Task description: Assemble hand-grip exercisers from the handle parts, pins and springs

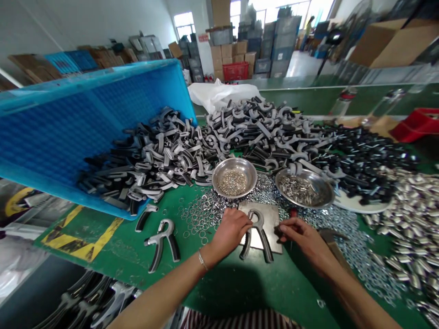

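My left hand (229, 230) is closed on the upper part of a grey and black hand grip strengthener (263, 230), whose two handles point toward me. It rests over a square metal plate (275, 218). Just right of the plate, my right hand (303, 236) pinches a small dark piece, too blurred to name. A second hand grip strengthener (160, 240) with a spring lies on the green table to the left, beside a loose handle (146, 218). Behind my hands stand a metal bowl of small rings (254, 176) and a metal bowl of short pins (329, 194).
A tilted blue crate (103, 82) spills grey handles (171, 155) onto the table. Loose washers (199, 212) surround the plate. At right lie black knobs with screws (363, 155), silver cylinders (408, 219) and a hammer (334, 246). A red bin (416, 125) sits farther back.
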